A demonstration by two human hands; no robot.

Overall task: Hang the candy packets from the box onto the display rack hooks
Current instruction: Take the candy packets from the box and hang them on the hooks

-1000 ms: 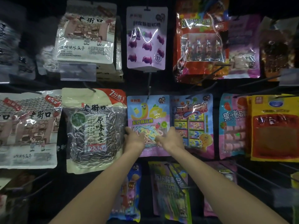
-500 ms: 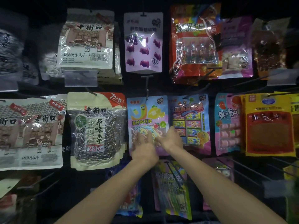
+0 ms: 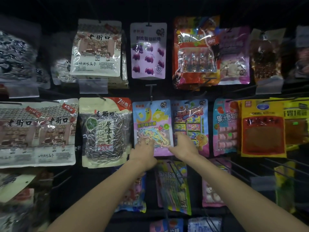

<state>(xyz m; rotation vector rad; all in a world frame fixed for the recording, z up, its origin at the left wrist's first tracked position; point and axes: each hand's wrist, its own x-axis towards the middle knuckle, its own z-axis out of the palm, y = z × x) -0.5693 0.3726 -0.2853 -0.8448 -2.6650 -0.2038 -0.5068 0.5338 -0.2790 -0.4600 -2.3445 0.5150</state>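
Caution: pressing candy packet (image 3: 151, 118) with left hand (image 3: 143, 149) flat-fingered, right hand (image 3: 184, 144) with finger curl unreadable at its right edge, likely risking tugging it off hook (image 3: 151, 93).

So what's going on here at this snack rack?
A person is stocking a display rack of hanging snack packets. Both the left hand and the right hand touch the lower part of a pastel rope-candy packet, which appears already hung on its hook beside a sunflower seed bag. Blur hides whether the fingers grip it.
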